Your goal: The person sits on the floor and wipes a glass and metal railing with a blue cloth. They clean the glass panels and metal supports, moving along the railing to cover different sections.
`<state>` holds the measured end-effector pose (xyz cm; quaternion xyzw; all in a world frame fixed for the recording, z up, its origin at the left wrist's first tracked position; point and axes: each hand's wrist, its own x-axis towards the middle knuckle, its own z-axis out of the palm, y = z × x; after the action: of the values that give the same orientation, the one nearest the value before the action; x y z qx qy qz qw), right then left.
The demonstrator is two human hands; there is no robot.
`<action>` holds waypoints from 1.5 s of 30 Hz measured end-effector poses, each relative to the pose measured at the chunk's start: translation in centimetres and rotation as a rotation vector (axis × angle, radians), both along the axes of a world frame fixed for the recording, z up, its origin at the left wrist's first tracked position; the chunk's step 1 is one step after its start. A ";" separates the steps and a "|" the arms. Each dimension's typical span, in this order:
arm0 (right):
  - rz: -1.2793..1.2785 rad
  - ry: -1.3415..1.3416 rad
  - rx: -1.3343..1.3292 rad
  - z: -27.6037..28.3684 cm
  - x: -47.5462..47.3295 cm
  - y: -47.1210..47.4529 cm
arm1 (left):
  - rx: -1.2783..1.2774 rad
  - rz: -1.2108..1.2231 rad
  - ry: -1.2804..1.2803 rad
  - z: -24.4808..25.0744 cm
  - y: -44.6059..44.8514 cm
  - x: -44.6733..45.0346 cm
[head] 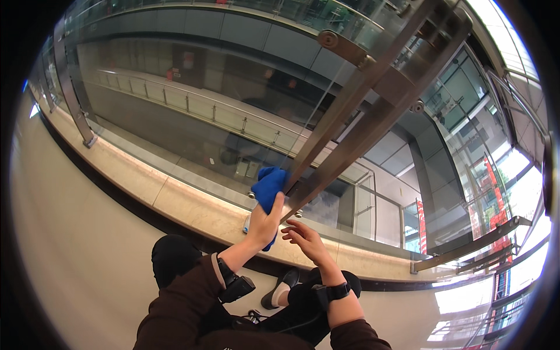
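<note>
My left hand (264, 223) grips a blue cloth (270, 189) and presses it to the lower part of a double-bar metal railing post (345, 155). Most of the cloth bunches above my fingers, and a corner hangs below my palm. Just right of the post's foot, my right hand (308, 245) hovers with its fingers apart and holds nothing. The post rises from a pale stone ledge (197, 199); my left hand partly hides its base. Round metal glass fittings stick out beside the post, one of them a lower fitting (298, 214).
Clear glass panels (144, 113) run along the ledge, with a lower floor visible beyond. Another metal post (72, 87) stands at far left. A low metal bracket (472, 243) juts out at right. My knees (175, 258) are bent close to the ledge, above a glossy floor (87, 227).
</note>
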<state>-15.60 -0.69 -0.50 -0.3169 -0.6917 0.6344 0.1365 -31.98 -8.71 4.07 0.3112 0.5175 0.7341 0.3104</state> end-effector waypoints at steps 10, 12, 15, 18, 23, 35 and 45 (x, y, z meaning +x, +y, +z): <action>0.049 0.010 0.091 -1.1 -1.1 0.2 | 0.603 -0.031 0.341 16.7 5.8 -1.7; 0.022 -0.021 0.034 -0.9 -0.8 0.1 | 0.503 0.006 0.249 12.6 5.7 -0.9; 0.048 -0.048 0.119 -0.4 -0.4 0.1 | 0.366 0.143 0.140 2.3 3.9 0.9; 0.008 -0.034 0.033 0.1 -0.4 0.0 | -0.211 0.043 -0.019 -7.5 0.7 1.2; 0.005 -0.055 0.050 0.6 -0.6 -0.4 | -0.122 0.153 0.020 -11.8 1.8 1.1; 0.030 -0.117 0.077 0.5 -0.3 -0.1 | -0.492 0.043 -0.261 -22.5 0.1 1.0; 0.013 -0.148 0.039 0.2 0.8 -0.1 | -0.407 -0.034 -0.445 -20.0 2.2 0.1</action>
<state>-14.80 -0.82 -0.28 -0.3557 -0.7143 0.5964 0.0871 -31.85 -6.49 -15.98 0.0828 0.5679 0.6603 0.4843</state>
